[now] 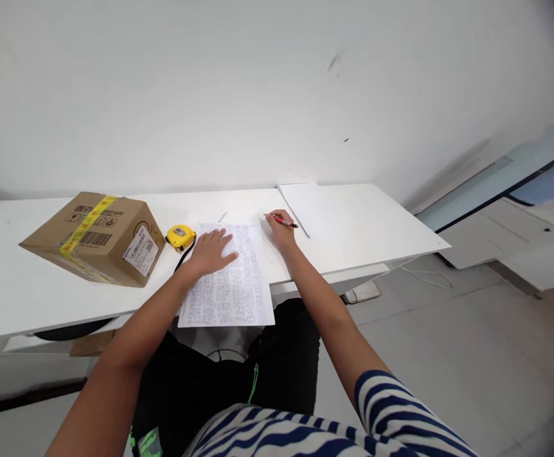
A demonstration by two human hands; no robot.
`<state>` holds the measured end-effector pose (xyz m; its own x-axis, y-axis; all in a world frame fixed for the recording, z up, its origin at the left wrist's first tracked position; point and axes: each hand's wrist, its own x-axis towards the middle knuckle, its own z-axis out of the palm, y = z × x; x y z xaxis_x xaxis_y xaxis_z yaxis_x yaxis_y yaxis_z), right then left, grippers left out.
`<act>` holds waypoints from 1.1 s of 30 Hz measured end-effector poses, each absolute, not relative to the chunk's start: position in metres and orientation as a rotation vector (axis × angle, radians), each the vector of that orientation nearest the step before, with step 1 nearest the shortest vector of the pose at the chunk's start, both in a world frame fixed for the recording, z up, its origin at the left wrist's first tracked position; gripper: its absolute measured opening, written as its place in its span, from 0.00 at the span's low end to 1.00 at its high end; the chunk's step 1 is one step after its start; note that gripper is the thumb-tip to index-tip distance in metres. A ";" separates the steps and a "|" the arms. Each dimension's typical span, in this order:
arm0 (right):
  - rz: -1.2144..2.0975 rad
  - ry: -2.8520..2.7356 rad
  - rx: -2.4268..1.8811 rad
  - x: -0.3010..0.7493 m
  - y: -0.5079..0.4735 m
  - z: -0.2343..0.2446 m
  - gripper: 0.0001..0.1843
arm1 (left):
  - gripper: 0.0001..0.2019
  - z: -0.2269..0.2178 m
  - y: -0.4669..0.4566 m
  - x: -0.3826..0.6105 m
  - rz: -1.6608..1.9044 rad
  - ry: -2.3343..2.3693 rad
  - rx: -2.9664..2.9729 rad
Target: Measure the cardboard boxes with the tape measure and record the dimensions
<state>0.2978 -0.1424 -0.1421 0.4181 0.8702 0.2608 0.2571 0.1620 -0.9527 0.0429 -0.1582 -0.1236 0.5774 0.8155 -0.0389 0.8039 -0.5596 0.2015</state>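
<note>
A sheet of paper (229, 298) covered in handwriting lies on the white table, its lower part hanging past the front edge. My left hand (210, 251) rests flat on its upper left, fingers spread. Just right of the sheet, my right hand (282, 232) grips a red and black pen (286, 222), whose tip points left, towards the paper's upper right edge. Close by my left hand sits a yellow tape measure (180, 237) with a black strap. Behind my right hand lies a stack of blank white paper (308, 202).
A taped cardboard box (100, 235) with a white label stands on the table's left side. The white table (367, 219) runs along a wall (210, 95). To the right, a glass-topped piece of furniture (500, 178) stands beyond the table's end. A cable (429, 274) trails over the floor.
</note>
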 end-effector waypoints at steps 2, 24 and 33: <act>0.733 -1.144 -1.330 0.299 -0.140 -0.143 0.18 | 0.32 -0.120 -0.153 0.047 0.144 1.406 2.630; 0.674 -1.353 -1.511 0.287 -0.134 -0.145 0.16 | 0.35 -0.127 -0.131 0.062 0.139 1.371 2.556; 0.680 -1.338 -1.521 0.288 -0.131 -0.147 0.16 | 0.34 -0.126 -0.132 0.064 0.137 1.443 2.501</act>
